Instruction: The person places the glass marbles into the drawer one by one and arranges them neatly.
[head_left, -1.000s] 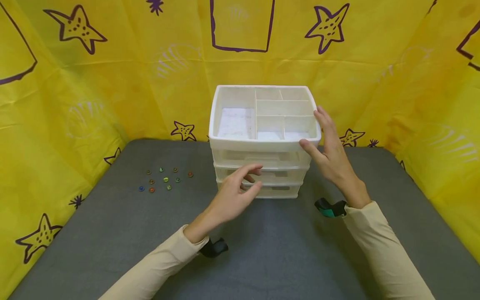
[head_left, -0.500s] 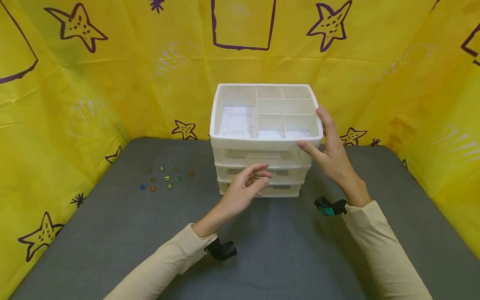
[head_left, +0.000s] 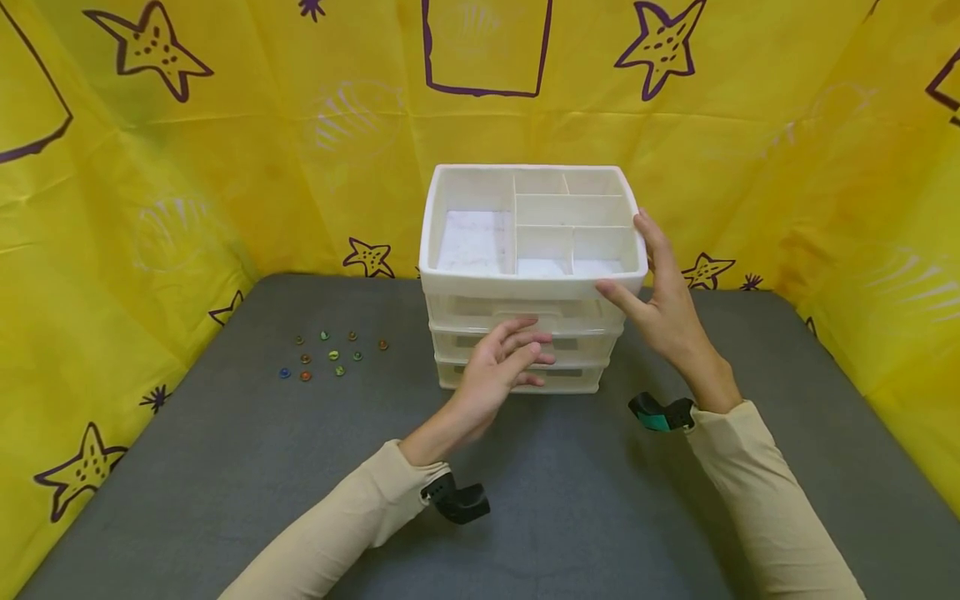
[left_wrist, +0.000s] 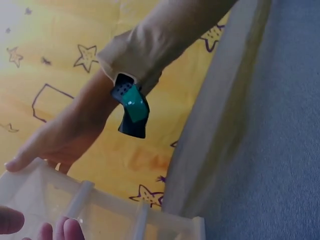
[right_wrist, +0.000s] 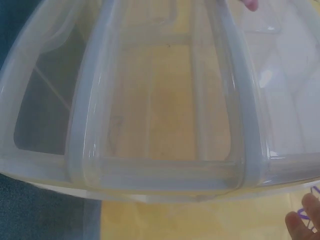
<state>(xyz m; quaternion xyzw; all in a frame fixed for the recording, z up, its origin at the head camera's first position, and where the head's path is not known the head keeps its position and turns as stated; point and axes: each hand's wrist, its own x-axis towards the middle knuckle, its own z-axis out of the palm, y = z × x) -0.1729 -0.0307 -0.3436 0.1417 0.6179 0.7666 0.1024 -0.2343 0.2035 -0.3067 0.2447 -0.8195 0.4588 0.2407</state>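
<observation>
A white plastic drawer organizer [head_left: 534,287] stands on the table, with a divided tray on top and three see-through drawers below. My right hand [head_left: 670,312] holds the tray's right front corner, thumb on the front and fingers along the side. In front of the drawers hovers my left hand [head_left: 491,371], fingers spread and slightly bent, holding nothing. Whether it touches a drawer front, I cannot tell. The left wrist view shows the right hand [left_wrist: 70,130] at the organizer's corner. Seen up close in the right wrist view, the drawer fronts [right_wrist: 165,175] are all shut.
Several small coloured marbles [head_left: 333,356] lie loosely grouped on the grey table [head_left: 225,467], left of the organizer. A yellow cloth [head_left: 360,183] printed with starfish hangs behind and at both sides. Each wrist wears a black band, the left one [head_left: 461,502] beneath the sleeve cuff.
My left hand has moved right and slightly up across the drawer fronts, its fingers spreading. The right hand stays on the corner. Organizer and marbles stay in place.
</observation>
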